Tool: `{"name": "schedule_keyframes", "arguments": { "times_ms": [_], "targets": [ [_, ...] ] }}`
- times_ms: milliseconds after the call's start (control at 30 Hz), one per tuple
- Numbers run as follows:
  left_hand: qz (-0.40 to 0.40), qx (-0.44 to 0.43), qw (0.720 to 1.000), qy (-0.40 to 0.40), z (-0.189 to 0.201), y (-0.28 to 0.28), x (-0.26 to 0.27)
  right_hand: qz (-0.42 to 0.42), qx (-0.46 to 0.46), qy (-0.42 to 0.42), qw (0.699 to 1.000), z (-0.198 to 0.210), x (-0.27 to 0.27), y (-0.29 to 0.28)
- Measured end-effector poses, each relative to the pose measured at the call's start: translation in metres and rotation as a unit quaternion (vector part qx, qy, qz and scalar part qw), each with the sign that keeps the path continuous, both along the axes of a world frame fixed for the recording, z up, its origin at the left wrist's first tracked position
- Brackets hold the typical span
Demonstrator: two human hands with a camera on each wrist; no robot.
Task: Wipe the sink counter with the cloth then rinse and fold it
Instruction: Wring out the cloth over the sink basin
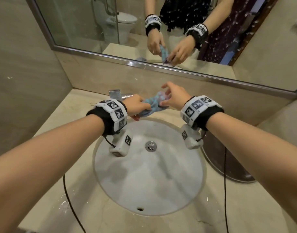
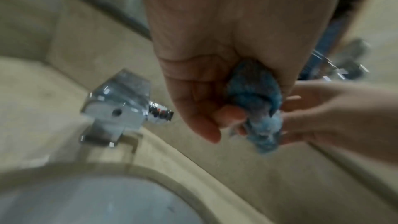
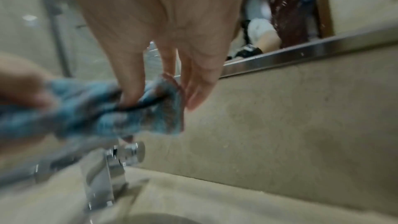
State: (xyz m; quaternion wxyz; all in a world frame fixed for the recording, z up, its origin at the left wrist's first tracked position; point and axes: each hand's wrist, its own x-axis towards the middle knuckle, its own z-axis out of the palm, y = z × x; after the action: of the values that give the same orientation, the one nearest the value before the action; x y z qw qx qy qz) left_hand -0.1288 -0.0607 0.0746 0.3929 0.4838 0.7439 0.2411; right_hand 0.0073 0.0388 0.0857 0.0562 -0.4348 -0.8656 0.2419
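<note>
A bunched blue cloth point(image 1: 153, 102) with pale patches hangs in the air above the back rim of the white sink point(image 1: 191, 187), in front of the chrome faucet point(image 1: 116, 94). My left hand point(image 1: 137, 105) grips its left end in a fist; the left wrist view shows the cloth point(image 2: 256, 94) squeezed inside the curled fingers. My right hand point(image 1: 173, 97) pinches the right end between thumb and a finger, the other fingers spread; the cloth point(image 3: 137, 113) folds round that fingertip. The beige stone counter point(image 1: 63, 132) surrounds the basin.
A mirror point(image 1: 94, 22) runs along the back wall above a low stone upstand. A round dark metal lid or basin point(image 1: 228, 165) lies on the counter right of the sink. Water drops sit on the counter at front left point(image 1: 65, 206). Thin black cables hang from both wrists.
</note>
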Motion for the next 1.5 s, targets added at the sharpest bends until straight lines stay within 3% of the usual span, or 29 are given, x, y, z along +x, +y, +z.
{"name": "schedule_keyframes", "arguments": {
  "times_ms": [100,167,233,367,467,533,600,633,767,833,867,933,967,1067,1167,1233,1367,1433,1500],
  "targets": [
    [0.094,-0.022,0.973,-0.211,0.002,0.000,0.000,0.076,0.050,0.051,0.995,-0.013,0.008,-0.011],
    [0.095,-0.035,0.950,-0.294,0.005,-0.002,0.001,0.145,0.002,0.004,0.989,-0.027,0.011,-0.016],
    [0.072,-0.041,0.934,-0.349,0.007,-0.005,0.002,0.158,-0.039,0.020,0.987,-0.043,0.009,-0.017],
    [0.025,-0.047,0.929,-0.365,0.010,-0.010,0.005,0.079,-0.106,0.214,0.968,-0.052,-0.001,-0.019],
    [-0.025,-0.073,0.974,-0.212,0.006,-0.010,-0.001,0.071,-0.045,0.142,0.986,-0.036,0.000,-0.015],
    [-0.085,-0.067,0.994,0.011,0.002,-0.009,-0.006,0.116,0.024,0.020,0.993,-0.026,0.002,-0.011],
    [-0.143,-0.030,0.964,0.224,-0.003,-0.008,-0.006,0.141,0.021,-0.081,0.986,-0.018,0.000,-0.013],
    [-0.157,-0.006,0.945,0.287,-0.005,-0.008,-0.005,0.144,0.005,-0.101,0.984,-0.016,-0.002,-0.014],
    [-0.193,0.081,0.904,0.374,-0.010,-0.011,-0.003,0.084,-0.118,-0.079,0.986,-0.015,-0.004,-0.005],
    [-0.188,0.081,0.916,0.344,-0.008,-0.010,-0.001,0.066,-0.149,-0.082,0.983,-0.011,-0.001,-0.003],
    [-0.172,0.072,0.940,0.286,-0.007,-0.008,0.001,0.062,-0.149,-0.073,0.984,-0.010,0.000,-0.002],
    [-0.090,0.052,0.992,0.077,-0.008,-0.005,0.001,0.056,-0.084,-0.036,0.994,-0.014,0.001,0.001],
    [-0.031,0.038,0.998,-0.034,-0.009,-0.004,0.000,0.043,-0.026,-0.009,0.999,-0.017,0.003,0.001],
    [0.074,-0.008,0.966,-0.248,-0.006,-0.004,-0.003,0.030,0.103,0.103,0.989,-0.029,0.011,-0.009],
    [0.073,-0.044,0.933,-0.350,-0.003,-0.006,-0.001,0.084,0.118,0.052,0.988,-0.041,0.015,-0.021],
    [0.057,-0.061,0.920,-0.382,-0.002,-0.008,0.001,0.088,0.091,0.018,0.992,-0.044,0.012,-0.026],
    [-0.009,-0.079,0.923,-0.376,0.001,-0.013,0.004,0.073,0.008,0.090,0.993,-0.038,0.007,-0.021],
    [-0.044,-0.076,0.950,-0.298,0.005,-0.012,0.003,0.101,0.045,0.041,0.993,-0.032,0.008,-0.018],
    [-0.102,-0.066,0.985,-0.125,0.008,-0.009,0.000,0.124,0.100,-0.056,0.986,-0.023,0.010,-0.018]
  ]
}}
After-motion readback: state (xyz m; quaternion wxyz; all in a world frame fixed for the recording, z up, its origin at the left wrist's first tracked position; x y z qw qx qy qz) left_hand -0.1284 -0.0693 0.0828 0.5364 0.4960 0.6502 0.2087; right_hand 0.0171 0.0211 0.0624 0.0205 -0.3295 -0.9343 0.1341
